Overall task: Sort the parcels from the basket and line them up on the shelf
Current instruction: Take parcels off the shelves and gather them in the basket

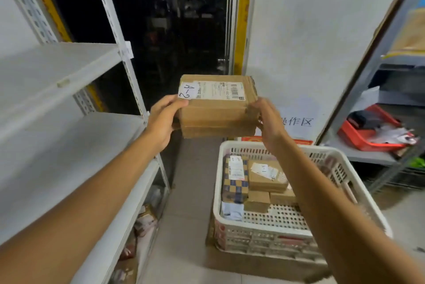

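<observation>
I hold a brown cardboard parcel (217, 113) marked "A-2" in the air at chest height. My left hand (162, 120) grips its left side and my right hand (270, 120) grips its right side. Below, on the floor, stands a white perforated basket (255, 233) with several smaller parcels inside; one brown box (266, 174) is labelled "A-1", and a chequered box (235, 177) lies beside it. The white metal shelf (76, 145) rises to my left, its two visible boards bare.
A grey rack on the right carries a red tray (368, 136) with loose items. A white wall panel with printed characters stands behind the basket. A dark doorway lies straight ahead. Bags sit under the left shelf (142, 226).
</observation>
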The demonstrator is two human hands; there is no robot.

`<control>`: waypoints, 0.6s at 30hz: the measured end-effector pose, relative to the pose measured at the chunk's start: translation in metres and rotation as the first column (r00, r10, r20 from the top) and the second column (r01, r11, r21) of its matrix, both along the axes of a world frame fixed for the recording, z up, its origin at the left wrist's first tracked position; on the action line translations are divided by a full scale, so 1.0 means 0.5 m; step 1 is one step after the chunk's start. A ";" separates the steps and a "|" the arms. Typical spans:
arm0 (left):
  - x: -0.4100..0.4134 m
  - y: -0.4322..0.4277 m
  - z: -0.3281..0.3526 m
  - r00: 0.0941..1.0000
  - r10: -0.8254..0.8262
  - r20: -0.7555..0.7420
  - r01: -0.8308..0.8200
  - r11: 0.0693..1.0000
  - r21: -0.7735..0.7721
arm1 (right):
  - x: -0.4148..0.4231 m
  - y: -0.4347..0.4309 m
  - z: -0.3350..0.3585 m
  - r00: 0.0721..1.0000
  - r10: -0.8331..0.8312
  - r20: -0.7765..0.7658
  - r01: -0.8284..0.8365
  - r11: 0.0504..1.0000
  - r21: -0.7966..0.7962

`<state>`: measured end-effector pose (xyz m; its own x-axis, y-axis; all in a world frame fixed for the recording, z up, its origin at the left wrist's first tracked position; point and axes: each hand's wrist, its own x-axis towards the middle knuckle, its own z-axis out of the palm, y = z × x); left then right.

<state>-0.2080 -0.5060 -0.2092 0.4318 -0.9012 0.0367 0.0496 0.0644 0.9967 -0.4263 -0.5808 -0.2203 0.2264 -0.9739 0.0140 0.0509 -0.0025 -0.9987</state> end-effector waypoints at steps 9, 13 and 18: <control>-0.150 -0.138 -0.199 0.988 -0.153 0.034 0.140 0.958 0.251 | -0.192 -0.074 -0.215 0.989 -0.085 -0.123 0.110 0.970 0.215; -0.196 -0.201 -0.260 0.971 -0.236 -0.044 0.237 0.919 0.316 | -0.231 -0.116 -0.279 0.983 -0.116 -0.143 0.152 0.948 0.278; -0.224 -0.301 -0.326 0.948 -0.312 -0.060 0.310 0.869 0.385 | -0.265 -0.168 -0.331 0.967 -0.172 -0.188 0.230 0.906 0.355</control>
